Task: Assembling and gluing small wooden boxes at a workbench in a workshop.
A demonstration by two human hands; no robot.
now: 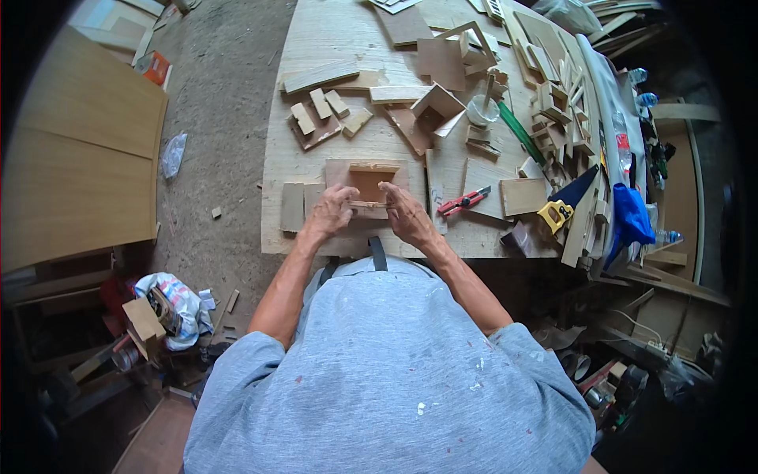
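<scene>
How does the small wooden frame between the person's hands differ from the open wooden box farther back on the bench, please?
The left hand and right hand are on the frame; no hand touches the box.
The frame sits roughly square to the near edge of the bench, while the box is turned at an angle.
Both are wooden and open.

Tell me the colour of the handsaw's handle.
The handle is mostly yellow, shown in the head view.
</scene>
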